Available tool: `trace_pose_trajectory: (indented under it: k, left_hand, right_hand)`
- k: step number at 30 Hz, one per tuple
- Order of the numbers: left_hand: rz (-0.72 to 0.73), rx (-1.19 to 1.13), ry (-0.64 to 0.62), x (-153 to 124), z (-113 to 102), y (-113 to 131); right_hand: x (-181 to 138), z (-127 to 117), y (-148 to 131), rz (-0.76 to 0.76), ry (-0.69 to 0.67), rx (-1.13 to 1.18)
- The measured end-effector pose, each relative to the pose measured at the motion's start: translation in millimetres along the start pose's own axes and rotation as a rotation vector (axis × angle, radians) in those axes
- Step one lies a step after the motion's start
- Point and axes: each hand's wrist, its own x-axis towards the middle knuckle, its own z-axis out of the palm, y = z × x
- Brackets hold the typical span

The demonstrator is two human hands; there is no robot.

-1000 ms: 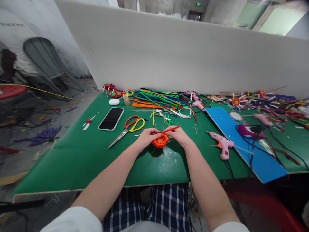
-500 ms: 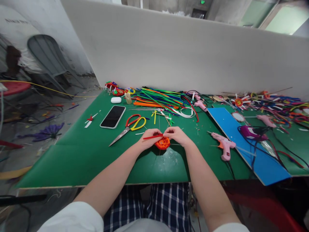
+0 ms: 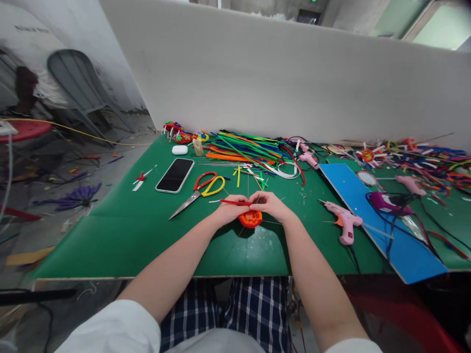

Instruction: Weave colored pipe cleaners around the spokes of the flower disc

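Note:
Both my hands meet over a small round coil of orange and red pipe cleaner [image 3: 250,219], with thin wire spokes sticking out around it. My left hand [image 3: 231,212] is closed on the coil's left and far edge. A loose length of red pipe cleaner [image 3: 232,202] lies across its fingers, pointing left. At the coil's far edge, my right hand [image 3: 270,206] pinches where this red length meets the coil; the fingertips partly hide the join. Scissors [image 3: 202,189] with one red and one yellow handle lie left of my hands, blades pointing toward me.
A phone [image 3: 175,175] and white earbud case [image 3: 179,150] lie at the left. Bundled coloured pipe cleaners [image 3: 245,148] lie along the partition [image 3: 257,73]. At the right are a pink glue gun [image 3: 346,221], its cord, and a blue board [image 3: 368,215] overhanging the table's front edge.
The loose red length has tipped from slanting to nearly level, its left end rising. The coil and its spokes have turned slightly between my hands. The whole view has shifted a little.

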Motion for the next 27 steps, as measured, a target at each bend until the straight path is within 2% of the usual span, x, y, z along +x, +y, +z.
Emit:
trace_pose_trajectory:
  k: [7,20,27]
  left_hand:
    - [-0.06,-0.08,-0.011,0.0,1.9,2.3]
    - [0.059,-0.016,0.006,0.4,1.9,-4.5]
    - [-0.013,-0.118,-0.039,-0.9,2.5,2.1]
  right_hand:
    - [1.8,0.0,3.1,-0.019,0.036,0.105]
    - [4.6,-2.2,3.8,0.005,0.099,0.159]
    - [0.2,-1.4,0.6,-0.046,0.09,0.199]
